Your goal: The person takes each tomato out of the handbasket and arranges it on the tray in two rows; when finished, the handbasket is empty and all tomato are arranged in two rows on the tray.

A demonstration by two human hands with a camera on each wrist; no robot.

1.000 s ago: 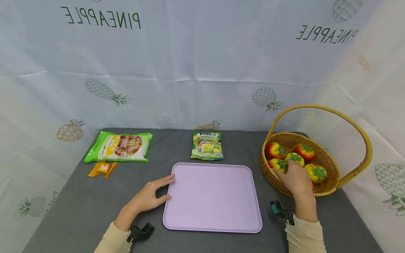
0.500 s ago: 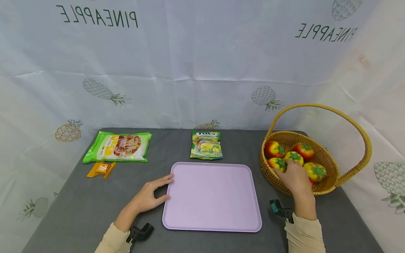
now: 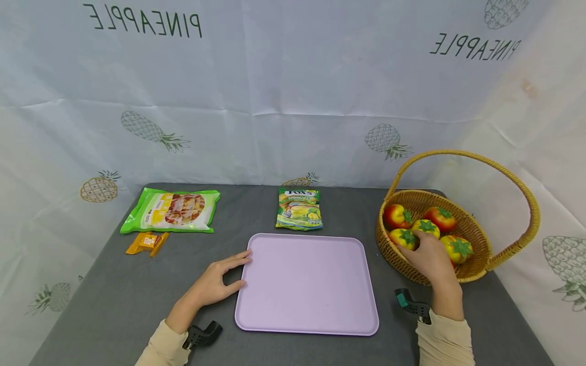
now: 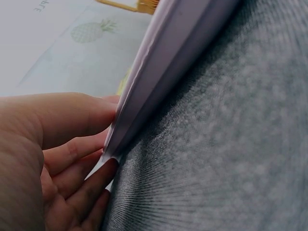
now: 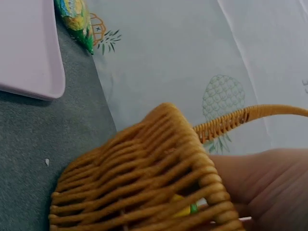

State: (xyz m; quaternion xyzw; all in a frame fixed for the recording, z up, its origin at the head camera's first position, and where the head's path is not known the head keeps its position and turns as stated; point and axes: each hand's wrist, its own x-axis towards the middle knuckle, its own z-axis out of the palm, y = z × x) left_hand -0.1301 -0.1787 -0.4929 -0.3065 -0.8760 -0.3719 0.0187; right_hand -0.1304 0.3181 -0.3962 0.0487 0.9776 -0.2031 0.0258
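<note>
My left hand (image 3: 214, 282) lies at the left edge of a pale lilac tray (image 3: 306, 284), its thumb and fingers spread and relaxed. In the left wrist view the thumb (image 4: 77, 118) touches the tray's rim, with fingertips just below it. My right hand (image 3: 430, 256) reaches over the near side of a wicker basket (image 3: 389, 262), down among several red-and-yellow, tomato-like fruits with green leafy tops, one a yellow fruit (image 3: 426, 229). Its fingertips are hidden among them, and I cannot tell whether they grip one. The basket's wall (image 5: 139, 178) covers most of that hand in the right wrist view.
A green-edged food bag (image 3: 171, 211) lies at the back left, with a small orange packet (image 3: 147, 243) before it. A green candy bag (image 3: 299, 209) lies behind the tray. The basket's tall handle (image 3: 499, 170) arches up on the right. A patterned curtain (image 3: 293, 76) hangs behind the grey table.
My right hand and forearm have shifted slightly to the right at the basket. The left hand stays at the tray's edge, and nothing else has moved.
</note>
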